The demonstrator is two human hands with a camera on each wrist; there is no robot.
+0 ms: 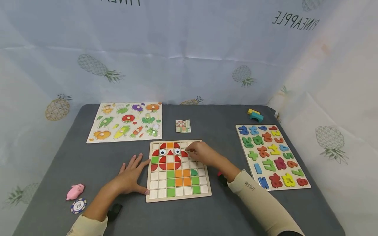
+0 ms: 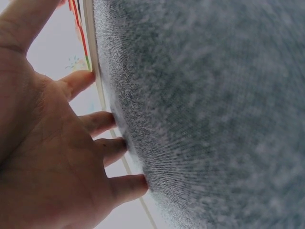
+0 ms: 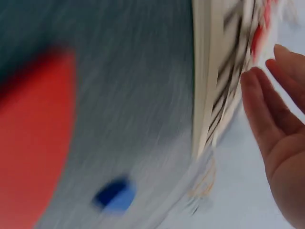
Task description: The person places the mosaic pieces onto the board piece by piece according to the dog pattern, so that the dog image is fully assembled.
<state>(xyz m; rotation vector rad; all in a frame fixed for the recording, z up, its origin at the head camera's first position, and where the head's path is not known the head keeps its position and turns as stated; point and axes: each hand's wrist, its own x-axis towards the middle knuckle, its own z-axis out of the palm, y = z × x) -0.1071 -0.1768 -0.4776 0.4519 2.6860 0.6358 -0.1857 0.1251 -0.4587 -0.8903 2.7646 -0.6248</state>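
Note:
A square wooden grid board (image 1: 179,199) carries red, orange and green pieces, with two round eye pieces among them. My left hand (image 1: 130,177) is spread along its left side, thumb and fingertips at the edge; the left wrist view shows these fingers (image 2: 128,186) apart. Over the upper right of the board, my right hand (image 1: 203,153) has its fingertips right beside a curved red piece (image 1: 184,154) lying in a square. In the right wrist view the right hand (image 3: 281,114) has nearly straight fingers, and a blurred red piece (image 3: 258,40) shows past their tips.
Behind the board lies a small picture card (image 1: 183,126). A vegetable puzzle (image 1: 124,140) is at back left, a number puzzle (image 1: 246,144) at right, with yellow and teal blocks (image 1: 256,116) behind. A pink pig (image 1: 75,191) and a poker chip (image 1: 78,206) sit front left.

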